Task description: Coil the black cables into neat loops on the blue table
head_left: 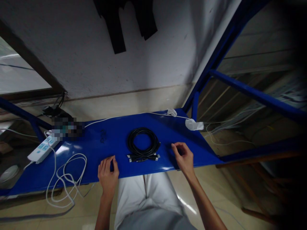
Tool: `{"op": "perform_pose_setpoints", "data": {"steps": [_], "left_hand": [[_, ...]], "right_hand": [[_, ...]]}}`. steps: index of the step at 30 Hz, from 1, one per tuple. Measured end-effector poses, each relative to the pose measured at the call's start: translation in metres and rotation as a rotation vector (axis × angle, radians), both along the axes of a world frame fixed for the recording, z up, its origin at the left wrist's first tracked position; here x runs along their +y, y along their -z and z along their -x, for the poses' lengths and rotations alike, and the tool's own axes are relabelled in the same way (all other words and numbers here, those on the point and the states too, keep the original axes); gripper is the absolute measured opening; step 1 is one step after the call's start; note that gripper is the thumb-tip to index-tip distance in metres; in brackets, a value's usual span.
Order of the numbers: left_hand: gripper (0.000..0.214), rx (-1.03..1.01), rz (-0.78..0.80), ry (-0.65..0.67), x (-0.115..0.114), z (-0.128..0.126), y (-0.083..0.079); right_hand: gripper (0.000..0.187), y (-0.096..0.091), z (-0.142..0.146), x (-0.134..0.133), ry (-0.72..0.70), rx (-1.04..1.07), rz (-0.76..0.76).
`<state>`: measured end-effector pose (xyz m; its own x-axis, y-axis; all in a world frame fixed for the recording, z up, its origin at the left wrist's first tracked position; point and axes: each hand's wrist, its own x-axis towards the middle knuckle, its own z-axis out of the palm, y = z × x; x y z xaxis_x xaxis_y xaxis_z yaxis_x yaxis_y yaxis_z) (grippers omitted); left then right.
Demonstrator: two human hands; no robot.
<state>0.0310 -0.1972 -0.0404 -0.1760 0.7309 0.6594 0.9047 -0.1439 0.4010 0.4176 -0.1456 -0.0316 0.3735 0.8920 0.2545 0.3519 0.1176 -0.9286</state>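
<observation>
A coiled black cable [143, 143] lies on the blue shelf [115, 140], its plug ends [143, 157] gathered toward me. My left hand [107, 172] rests flat on the shelf's front edge, left of the coil, fingers stretched out and holding nothing. My right hand [184, 156] hovers to the right of the coil with fingers curled inward, thumb and forefinger near each other; nothing visible sits between them. Neither hand touches the cable.
A white power strip [43, 148] lies at the shelf's left, its white cord [68, 179] looped over the front edge. A white cable and wrapped plug [193, 124] sit at the back right. Blue frame posts [195, 105] rise at right; a wall stands behind.
</observation>
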Motion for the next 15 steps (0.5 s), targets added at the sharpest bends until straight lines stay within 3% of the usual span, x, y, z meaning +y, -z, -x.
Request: {"op": "perform_pose_setpoints", "data": {"steps": [3,7,11,15], "left_hand": [[0.017,-0.058,0.06,0.046,0.0,0.003,-0.004],[0.024,-0.184,0.198,0.21,0.001,0.002,-0.012],[0.044,-0.24,0.334,0.42,0.008,-0.015,-0.019],[0.044,-0.282,0.346,0.487,0.021,-0.031,-0.022]], "right_hand": [[0.03,-0.003,0.002,-0.001,-0.028,-0.056,-0.003],[0.028,-0.01,0.013,0.001,-0.175,-0.155,-0.006],[0.032,-0.016,0.031,0.008,-0.298,-0.168,-0.01],[0.03,-0.019,0.042,0.018,-0.339,-0.175,-0.051]]}}
